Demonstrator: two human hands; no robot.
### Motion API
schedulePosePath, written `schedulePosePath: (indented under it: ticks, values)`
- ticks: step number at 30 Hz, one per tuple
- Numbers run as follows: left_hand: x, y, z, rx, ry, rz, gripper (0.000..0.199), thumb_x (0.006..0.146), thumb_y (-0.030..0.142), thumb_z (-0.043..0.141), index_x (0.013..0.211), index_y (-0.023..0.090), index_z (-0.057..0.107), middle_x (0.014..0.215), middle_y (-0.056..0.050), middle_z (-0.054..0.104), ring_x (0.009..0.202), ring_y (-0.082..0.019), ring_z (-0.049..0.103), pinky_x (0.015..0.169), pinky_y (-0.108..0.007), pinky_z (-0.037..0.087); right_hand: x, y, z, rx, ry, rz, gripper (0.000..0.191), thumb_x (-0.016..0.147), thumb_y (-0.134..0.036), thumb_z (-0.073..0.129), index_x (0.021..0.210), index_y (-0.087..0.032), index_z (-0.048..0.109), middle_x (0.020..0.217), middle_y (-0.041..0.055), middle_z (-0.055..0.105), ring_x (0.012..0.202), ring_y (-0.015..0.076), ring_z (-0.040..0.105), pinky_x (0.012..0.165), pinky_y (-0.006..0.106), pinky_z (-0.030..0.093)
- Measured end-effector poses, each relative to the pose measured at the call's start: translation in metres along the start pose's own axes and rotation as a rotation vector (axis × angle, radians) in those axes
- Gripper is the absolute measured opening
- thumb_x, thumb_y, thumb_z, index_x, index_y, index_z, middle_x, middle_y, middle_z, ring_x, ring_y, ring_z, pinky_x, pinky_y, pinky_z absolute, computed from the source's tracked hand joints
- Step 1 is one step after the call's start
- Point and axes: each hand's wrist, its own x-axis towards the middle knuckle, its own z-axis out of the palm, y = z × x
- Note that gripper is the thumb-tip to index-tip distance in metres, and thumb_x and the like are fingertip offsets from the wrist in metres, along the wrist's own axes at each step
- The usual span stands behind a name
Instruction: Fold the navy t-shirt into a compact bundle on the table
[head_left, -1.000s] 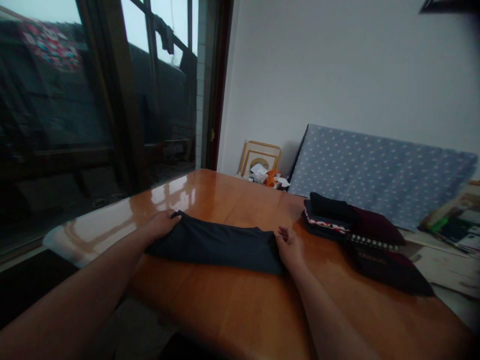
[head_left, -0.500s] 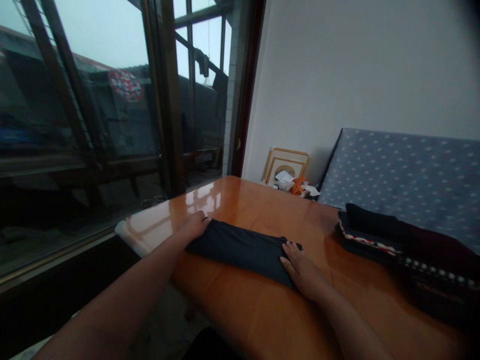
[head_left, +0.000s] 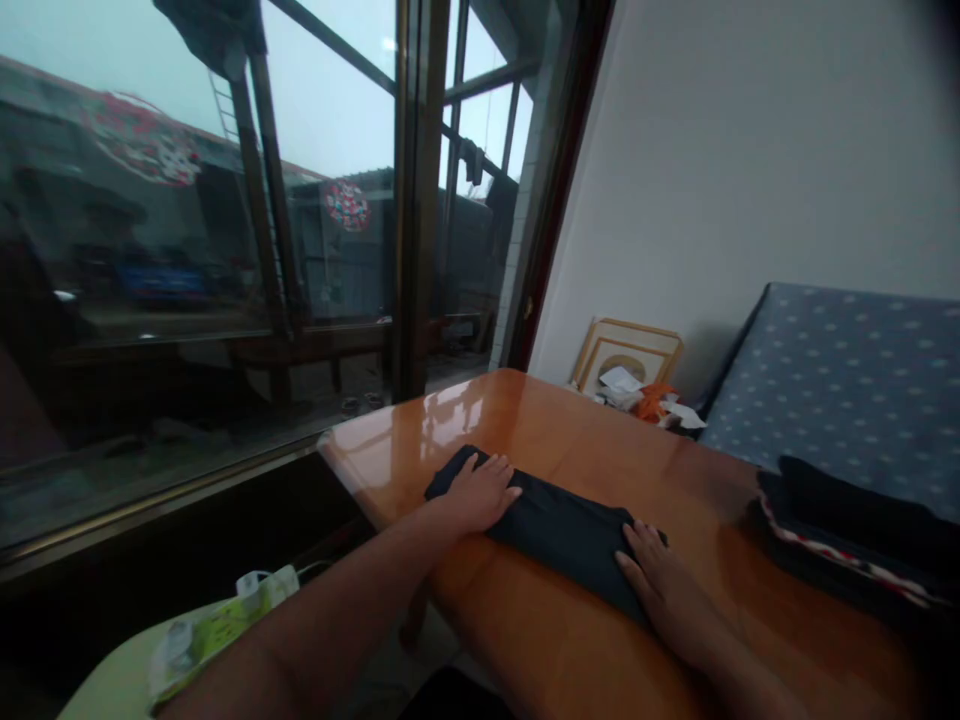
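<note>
A dark blue-grey garment (head_left: 574, 530), folded into a long flat strip, lies across the glossy wooden table (head_left: 525, 610). My left hand (head_left: 484, 493) rests on the strip toward its left end, palm down with the fingers spread. On the right end lies my right hand (head_left: 651, 565), also flat, its fingers stretched out over the cloth. Neither hand grips the fabric. What kind of garment it is cannot be told from its folded shape.
A stack of folded dark clothes (head_left: 847, 530) sits at the table's right. Behind it stands a blue star-patterned cover (head_left: 862, 380). Papers and an orange bag (head_left: 654, 402) lie by a wooden frame (head_left: 634, 345). At lower left, a power strip (head_left: 225, 625) rests on a pale stool (head_left: 112, 670).
My left hand has let go of the garment's left edge and moved inward, now flat on the cloth. My right hand stays on the right end. The view has turned left.
</note>
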Motion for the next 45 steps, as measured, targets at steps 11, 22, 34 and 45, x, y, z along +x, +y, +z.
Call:
schedulePosePath:
  ticks: [11,22,34,45]
  values:
    - [0.0,-0.024,0.012,0.013,-0.02,-0.151,0.081,0.093,0.07,0.021,0.147,0.013,0.042,0.156,-0.018,0.038,0.147,-0.033,0.026,0.119,-0.049,0.013,-0.004,0.001,-0.005,-0.071,-0.066,0.082,0.077,0.095,-0.066,0.023,0.156,-0.019,0.027,0.163,0.0085,0.019,0.152,0.0284,0.01,0.121,0.057,0.014]
    - [0.003,-0.027,0.018,-0.029,0.021,-0.14,0.089,0.089,0.076,0.025,0.148,0.011,0.041,0.156,-0.02,0.036,0.149,-0.035,0.022,0.119,-0.051,0.007,-0.008,-0.031,-0.028,-0.14,-0.112,0.252,0.086,0.094,-0.073,0.02,0.158,-0.016,0.016,0.164,0.012,0.014,0.152,0.0285,0.009,0.12,0.056,0.011]
    - [-0.001,-0.021,0.013,0.03,0.072,-0.095,0.088,0.092,0.072,0.019,0.155,0.012,0.029,0.163,-0.014,0.022,0.152,-0.029,0.011,0.119,-0.052,0.011,0.02,-0.047,-0.067,-0.162,0.042,0.142,0.049,0.099,-0.042,0.038,0.135,-0.014,0.057,0.142,0.0153,0.055,0.132,0.0271,0.05,0.11,0.037,0.036]
    - [-0.006,-0.029,0.016,-0.039,0.137,0.066,0.051,0.1,0.049,0.029,0.145,0.032,0.048,0.161,-0.003,0.033,0.15,-0.026,0.02,0.117,-0.055,0.017,0.066,-0.034,-0.052,-0.076,0.061,0.26,0.011,0.079,-0.016,0.06,0.085,-0.017,0.069,0.083,0.0039,0.072,0.075,0.0157,0.065,0.065,0.023,0.044]
